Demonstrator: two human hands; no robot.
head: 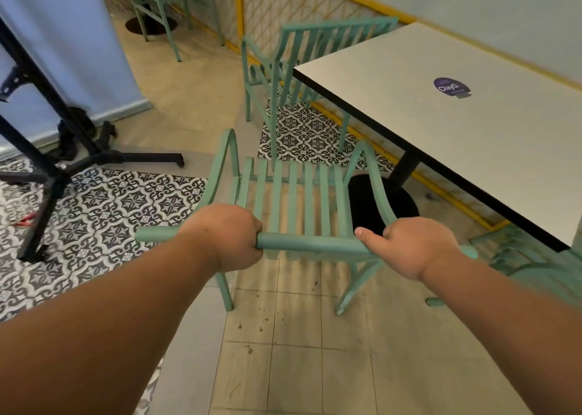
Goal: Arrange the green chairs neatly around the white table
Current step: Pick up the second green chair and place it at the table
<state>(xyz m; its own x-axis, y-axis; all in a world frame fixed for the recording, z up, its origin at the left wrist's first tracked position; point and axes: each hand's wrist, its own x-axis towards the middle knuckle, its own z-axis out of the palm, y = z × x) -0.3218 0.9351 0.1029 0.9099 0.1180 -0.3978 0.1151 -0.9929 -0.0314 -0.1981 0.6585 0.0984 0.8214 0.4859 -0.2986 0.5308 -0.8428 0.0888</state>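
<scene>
Near green chair [293,194]: stands on the pale floor tiles just off the long edge of the white table [472,124], its slatted seat pointing away from the camera. Its top rail [311,245] runs across the view between both hands, directly below the camera.

Left hand [227,235]: wrapped over the rail near its left end, knuckles up, fingers curled round the far side; a short stub of rail sticks out past the wrist. Forearm comes in straight from the lower left.

Right hand [413,250]: clasps the rail near its right end, where the armrest curves down to meet it. Thumb lies flat along the rail, pointing at the left hand. Forearm enters from the lower right.

Far green chair [302,58]: at the table's short end, partly tucked beside the corner.
Third green chair [532,266]: blurred, by the table's near corner, behind the right wrist.

Black pedestal base [378,206] under the table, just beyond the held chair's right armrest. Purple sticker [451,87] on the tabletop. Black stand [50,168] on the patterned tiles [110,206], left.
</scene>
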